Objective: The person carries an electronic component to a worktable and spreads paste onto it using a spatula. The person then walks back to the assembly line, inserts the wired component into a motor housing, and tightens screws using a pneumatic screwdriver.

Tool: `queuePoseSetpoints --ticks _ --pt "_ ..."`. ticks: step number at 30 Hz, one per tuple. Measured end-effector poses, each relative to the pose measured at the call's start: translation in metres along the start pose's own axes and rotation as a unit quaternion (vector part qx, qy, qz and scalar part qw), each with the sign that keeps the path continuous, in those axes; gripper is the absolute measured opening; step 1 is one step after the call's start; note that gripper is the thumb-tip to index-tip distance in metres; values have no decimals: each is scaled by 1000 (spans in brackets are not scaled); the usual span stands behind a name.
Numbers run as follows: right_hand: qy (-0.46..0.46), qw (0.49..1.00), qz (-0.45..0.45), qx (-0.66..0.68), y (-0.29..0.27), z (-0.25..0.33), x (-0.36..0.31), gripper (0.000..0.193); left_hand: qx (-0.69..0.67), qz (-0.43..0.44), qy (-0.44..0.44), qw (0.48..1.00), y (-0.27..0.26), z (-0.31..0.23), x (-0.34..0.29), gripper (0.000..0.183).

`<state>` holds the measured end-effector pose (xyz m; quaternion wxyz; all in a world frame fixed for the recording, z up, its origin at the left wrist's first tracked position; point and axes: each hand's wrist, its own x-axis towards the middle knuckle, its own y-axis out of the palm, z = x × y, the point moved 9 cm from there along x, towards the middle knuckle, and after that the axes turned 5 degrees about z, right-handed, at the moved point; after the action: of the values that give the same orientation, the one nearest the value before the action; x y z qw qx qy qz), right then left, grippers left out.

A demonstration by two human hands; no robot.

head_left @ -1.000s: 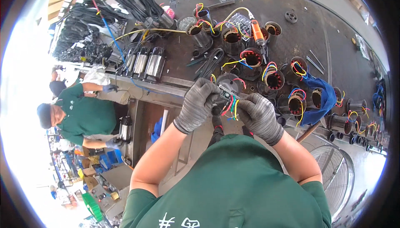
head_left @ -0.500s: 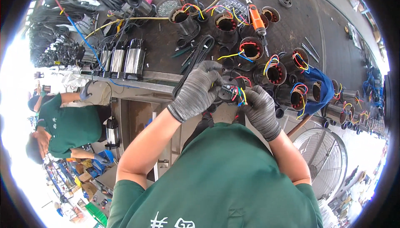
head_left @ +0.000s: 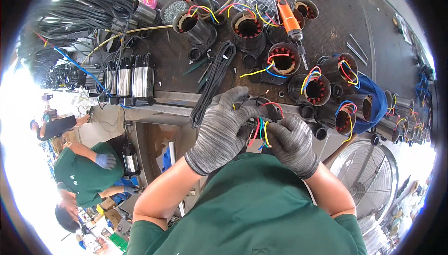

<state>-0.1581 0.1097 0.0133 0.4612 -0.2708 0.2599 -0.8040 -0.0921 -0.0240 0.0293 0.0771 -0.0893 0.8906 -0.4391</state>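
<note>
Both hands wear grey striped knit gloves and meet at the near edge of the workbench. My left hand (head_left: 219,131) is closed around a small black part, mostly hidden by its fingers. Short red, green, yellow and blue wires (head_left: 259,131) come out beside its fingertips, their ends toward my body. My right hand (head_left: 290,143) is closed, its fingertips pinched at the yellow wire on the right of this bunch. Just beyond the fingers, a dark round motor part (head_left: 267,109) with a red wire is partly covered.
Open motor housings (head_left: 281,61) with coloured leads crowd the bench's middle and right. An orange power screwdriver (head_left: 289,17) lies among them. A coiled black cable (head_left: 215,80) rests left, near finished steel-bodied pumps (head_left: 142,80). A fan (head_left: 366,171) stands right; a co-worker (head_left: 88,171) is left.
The view has shifted a little. Both hands have come nearer my body, and the coloured wires now point toward me. The co-worker at left has changed posture; another person shows behind.
</note>
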Motion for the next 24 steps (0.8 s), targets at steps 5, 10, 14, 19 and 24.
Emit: queuePoseSetpoints --ticks 5,10,14,19,24 --pt "-13 1000 16 5 3 -1 0 25 12 14 -21 1000 13 11 6 29" --pt "-12 998 15 53 -1 -9 -6 35 43 36 -13 998 21 10 8 36" --pt "-28 996 8 86 -1 -22 -16 37 -36 26 -62 997 23 17 10 51" --pt "-29 993 4 118 1 -37 -29 33 -109 29 -90 990 23 23 14 51" --pt "-11 993 -4 118 -1 -47 -37 30 -66 83 -119 987 28 25 15 34"
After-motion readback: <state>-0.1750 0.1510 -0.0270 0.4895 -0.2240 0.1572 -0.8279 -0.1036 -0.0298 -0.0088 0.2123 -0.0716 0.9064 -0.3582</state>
